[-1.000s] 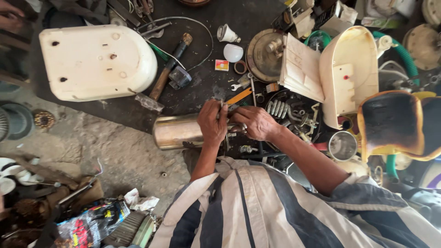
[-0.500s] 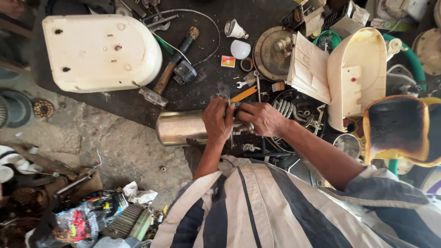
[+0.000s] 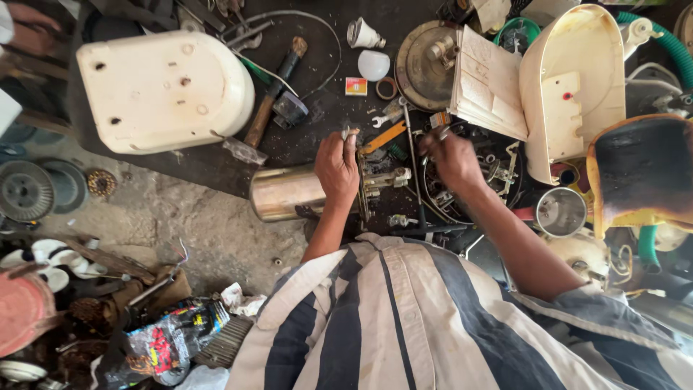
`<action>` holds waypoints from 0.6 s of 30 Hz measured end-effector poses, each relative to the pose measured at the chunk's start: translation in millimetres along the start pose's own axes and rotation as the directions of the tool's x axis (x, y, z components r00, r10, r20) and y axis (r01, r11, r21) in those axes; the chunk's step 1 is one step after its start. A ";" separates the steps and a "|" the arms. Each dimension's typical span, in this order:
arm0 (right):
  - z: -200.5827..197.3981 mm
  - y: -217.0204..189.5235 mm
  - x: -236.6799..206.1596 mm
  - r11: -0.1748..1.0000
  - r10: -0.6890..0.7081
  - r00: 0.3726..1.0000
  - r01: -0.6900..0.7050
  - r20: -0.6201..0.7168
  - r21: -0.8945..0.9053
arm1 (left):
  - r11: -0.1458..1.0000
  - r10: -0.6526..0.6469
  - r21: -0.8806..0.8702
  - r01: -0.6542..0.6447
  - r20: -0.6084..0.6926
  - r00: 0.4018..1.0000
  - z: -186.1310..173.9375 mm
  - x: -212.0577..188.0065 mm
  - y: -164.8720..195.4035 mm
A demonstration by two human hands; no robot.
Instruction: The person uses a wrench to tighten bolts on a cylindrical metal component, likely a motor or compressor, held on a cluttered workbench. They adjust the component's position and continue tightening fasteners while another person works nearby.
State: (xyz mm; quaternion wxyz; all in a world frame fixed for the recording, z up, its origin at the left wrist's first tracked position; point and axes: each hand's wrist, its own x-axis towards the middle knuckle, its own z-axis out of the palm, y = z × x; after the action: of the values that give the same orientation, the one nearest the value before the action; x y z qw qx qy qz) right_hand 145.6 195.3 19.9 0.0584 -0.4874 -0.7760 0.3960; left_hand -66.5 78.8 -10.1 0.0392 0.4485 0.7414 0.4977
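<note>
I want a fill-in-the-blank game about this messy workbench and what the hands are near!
1. The left hand rests over a shiny ____ cylinder.
2. The hammer lies beside a big ____ plastic cover.
3. The shirt has dark and light ____.
4. The right hand is near an open ____ with pale pages.

Missing words: metal; white; stripes; notebook
</note>
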 end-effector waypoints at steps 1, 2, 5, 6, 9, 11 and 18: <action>7.5 3.3 4.5 0.985 0.113 0.989 -0.098 0.096 -0.142 | 1.000 0.005 -0.009 -0.005 0.009 1.000 -1.3 0.8 -0.3; 13.1 6.9 7.5 0.940 0.237 0.956 -0.180 0.173 -0.290 | 1.000 0.009 -0.018 -0.008 0.017 1.000 -2.5 1.7 -0.2; 26.1 12.4 10.6 0.744 -0.458 0.877 0.466 0.143 -0.479 | 0.997 0.018 -0.075 -0.019 -0.013 1.000 -6.1 5.2 1.4; 28.9 11.5 11.2 0.757 -0.446 0.888 0.443 0.115 -0.481 | 0.995 0.021 -0.097 -0.024 -0.032 0.999 -7.4 6.5 1.9; 31.1 3.1 9.3 0.861 -0.325 0.944 0.321 0.058 -0.395 | 0.973 -0.113 -0.194 0.123 0.064 0.992 -10.6 8.7 3.1; 28.9 -3.7 6.0 0.967 -0.139 0.987 0.152 0.077 -0.203 | 0.976 -0.095 -0.193 0.105 0.060 0.994 -11.8 9.0 3.3; 32.5 -6.4 4.8 0.990 -0.034 0.918 -0.024 0.395 0.141 | 0.964 -0.141 -0.215 0.156 0.086 0.986 -9.2 7.4 -1.3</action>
State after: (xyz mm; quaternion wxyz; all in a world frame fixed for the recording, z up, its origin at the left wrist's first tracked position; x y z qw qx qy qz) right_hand 123.1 179.6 0.7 -0.0642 -0.3898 -0.7425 0.5409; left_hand -76.3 77.4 -3.6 0.1522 0.4017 0.7110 0.5567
